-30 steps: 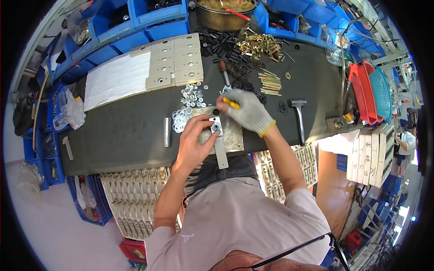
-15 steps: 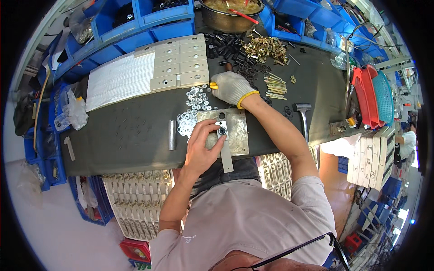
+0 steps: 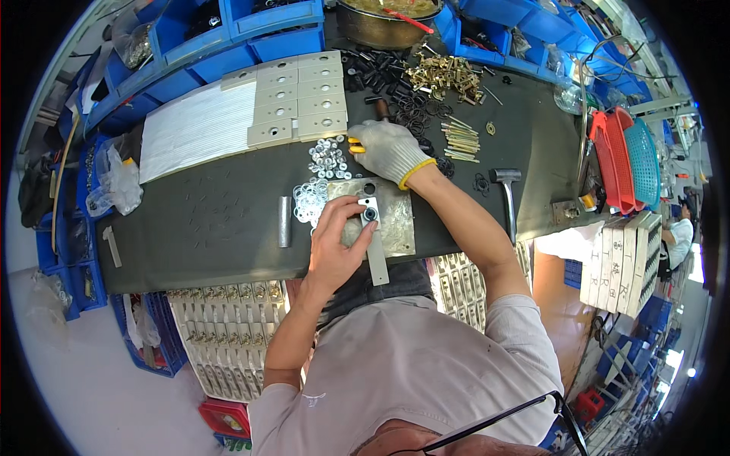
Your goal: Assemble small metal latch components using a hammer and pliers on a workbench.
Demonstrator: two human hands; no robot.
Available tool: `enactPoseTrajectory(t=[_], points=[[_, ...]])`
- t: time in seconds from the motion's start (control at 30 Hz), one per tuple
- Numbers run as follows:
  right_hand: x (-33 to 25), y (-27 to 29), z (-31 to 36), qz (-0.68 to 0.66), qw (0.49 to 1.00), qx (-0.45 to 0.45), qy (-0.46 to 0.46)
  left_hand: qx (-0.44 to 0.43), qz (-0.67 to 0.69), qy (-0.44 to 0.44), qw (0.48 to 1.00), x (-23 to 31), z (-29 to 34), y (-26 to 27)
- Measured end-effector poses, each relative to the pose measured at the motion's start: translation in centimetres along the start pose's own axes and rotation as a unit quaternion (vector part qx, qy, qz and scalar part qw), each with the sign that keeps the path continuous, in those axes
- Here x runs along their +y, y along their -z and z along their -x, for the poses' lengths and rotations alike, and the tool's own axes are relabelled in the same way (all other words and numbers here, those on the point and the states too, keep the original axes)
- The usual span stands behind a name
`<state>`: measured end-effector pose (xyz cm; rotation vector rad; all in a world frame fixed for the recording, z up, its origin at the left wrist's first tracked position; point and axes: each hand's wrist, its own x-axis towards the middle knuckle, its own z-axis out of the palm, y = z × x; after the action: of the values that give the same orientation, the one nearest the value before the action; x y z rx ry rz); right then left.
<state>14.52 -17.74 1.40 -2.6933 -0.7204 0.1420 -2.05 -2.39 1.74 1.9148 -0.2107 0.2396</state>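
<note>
My bare left hand grips a narrow flat metal plate between thumb and fingers. A black ring-shaped part sits at the plate's far end, by my thumb and fingertips. Beneath it lies a worn square metal base plate with a dark round hole. My right hand, in a whitish knitted glove with a yellow cuff, is closed beyond the base plate. Something yellow shows at its fingers; its kind is hidden. A brown handle-like piece lies just past the glove.
Silver washers and small metal caps lie left of the base plate. Pale drilled plates stand in rows. Brass parts, black rings and pins lie beyond. A hammer and metal cylinder flank the work.
The view has shifted slightly. My left hand keeps its grip on the plate; my gloved right hand stays closed near the small metal caps, with little visible movement.
</note>
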Motion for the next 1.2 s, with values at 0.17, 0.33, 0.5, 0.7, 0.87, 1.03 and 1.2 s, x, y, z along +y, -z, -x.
enactPoseTrajectory(t=[0.17, 0.33, 0.5, 0.7, 0.87, 1.03, 1.2], points=[[-0.7, 3.7, 6.6, -0.103, 0.995, 0.000, -0.009, -0.037, -0.020, -0.017, 0.999, -0.3, -0.5, 0.9], [-0.5, 3.7, 13.1, -0.132, 0.989, -0.058, -0.032, -0.088, -0.047, -0.026, 0.995, 0.6, -1.5, 1.9], [-1.7, 2.7, 15.5, -0.165, 0.982, -0.013, -0.095, -0.129, -0.016, 0.042, 0.991, 2.3, -2.1, 2.4], [-1.5, 1.7, 15.7, -0.138, 0.985, 0.014, -0.102, -0.119, 0.002, 0.038, 0.992, 1.3, -1.7, 2.3], [-2.9, 3.8, 14.3, -0.248, 0.967, 0.050, -0.030, -0.098, -0.005, 0.016, 0.995, -0.5, -0.4, 1.4], [-4.1, 3.5, 12.8, -0.248, 0.967, 0.045, 0.044, -0.084, 0.016, 0.023, 0.996, -1.3, 0.2, 1.0], [-4.0, 2.5, 13.0, -0.190, 0.979, 0.070, 0.028, -0.089, 0.016, 0.031, 0.995, -1.1, 0.1, 1.1]])
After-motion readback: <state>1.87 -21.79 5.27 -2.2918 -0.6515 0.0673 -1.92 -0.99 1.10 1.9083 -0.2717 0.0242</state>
